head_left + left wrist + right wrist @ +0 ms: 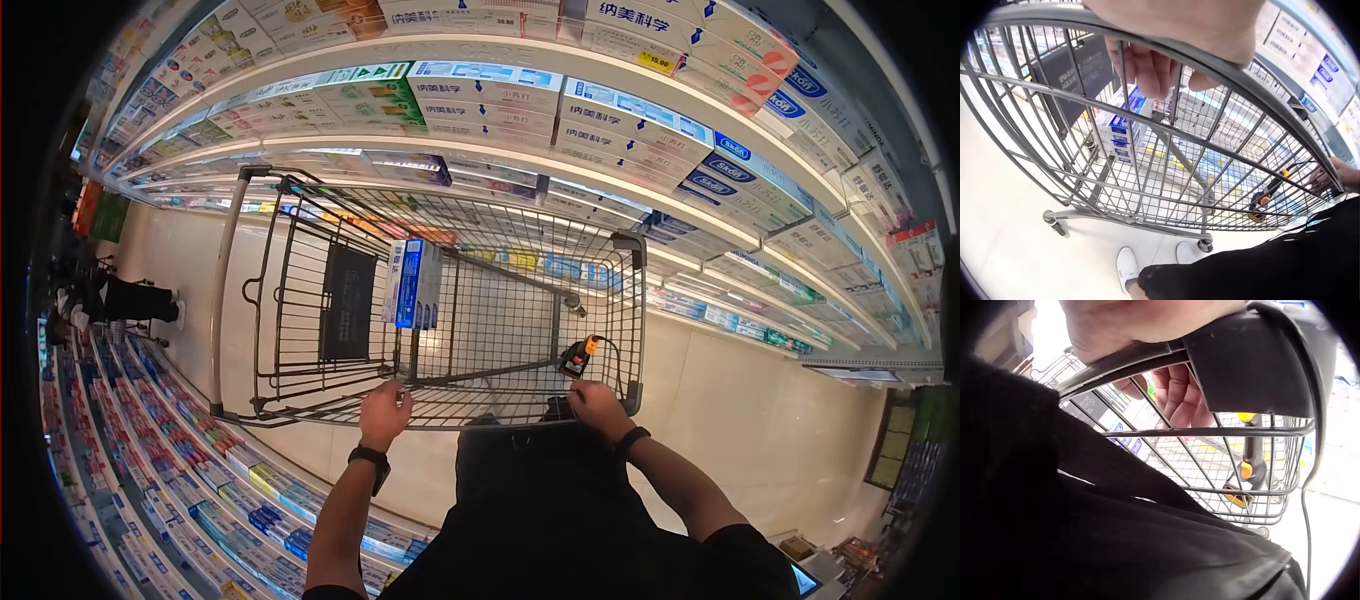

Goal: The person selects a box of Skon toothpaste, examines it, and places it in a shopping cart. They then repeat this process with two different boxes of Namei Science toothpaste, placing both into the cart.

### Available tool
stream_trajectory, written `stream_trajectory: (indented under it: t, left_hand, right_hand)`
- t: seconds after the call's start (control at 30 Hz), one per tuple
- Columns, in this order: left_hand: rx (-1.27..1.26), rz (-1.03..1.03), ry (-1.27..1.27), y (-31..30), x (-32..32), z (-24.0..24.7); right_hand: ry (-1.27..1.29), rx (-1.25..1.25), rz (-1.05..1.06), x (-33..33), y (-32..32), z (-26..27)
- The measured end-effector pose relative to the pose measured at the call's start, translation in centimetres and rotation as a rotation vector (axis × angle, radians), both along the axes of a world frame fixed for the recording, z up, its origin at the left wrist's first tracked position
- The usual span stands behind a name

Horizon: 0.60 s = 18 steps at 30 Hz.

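- Left hand: fingers curled over the near rail of the cart, gripping; tips hang down inside the basket, not touching the box stack.
- Right hand: same rail, fingers hooked over it, right beside the black corner bumper; grips too.
- 2 hands on 1 rail, apart; left nearer the cart's middle, right at the end away from the handle.
- Cart: long axis runs left to right across the person's front, side-on; handle end off to the left, past the left hand.
- Box stack: inside the basket, beside the dark panel. Lies ahead of the left hand, slightly to its right; left hand nearer. Boxes' long axis points from near rail toward far side. Exact count can't tell.
- Black-and-orange device: inside the basket at the right end, just ahead of the right hand, cable by the corner. Neither hand holds it.
- Edges: stocked shelves run along the far side, close to the basket; more shelves behind, on the left.
- Room: floor stretches off past the right end; past the handle, floor too, then another person in dark clothes.
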<state>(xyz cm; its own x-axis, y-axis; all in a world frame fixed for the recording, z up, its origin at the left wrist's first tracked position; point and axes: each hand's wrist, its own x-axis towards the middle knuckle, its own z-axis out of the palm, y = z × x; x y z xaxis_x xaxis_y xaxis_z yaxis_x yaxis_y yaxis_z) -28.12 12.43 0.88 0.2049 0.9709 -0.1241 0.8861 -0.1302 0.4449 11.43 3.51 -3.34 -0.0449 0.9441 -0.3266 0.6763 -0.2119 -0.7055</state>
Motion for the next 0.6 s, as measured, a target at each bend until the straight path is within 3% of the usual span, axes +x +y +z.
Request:
stream_trajectory:
  t: [0.6]
  left_hand:
    - [0.002, -0.119, -0.056, 1.6, -2.6, 0.4]
  right_hand:
    - [-0.244, 0.056, -0.227, -3.3, -0.1, -0.5]
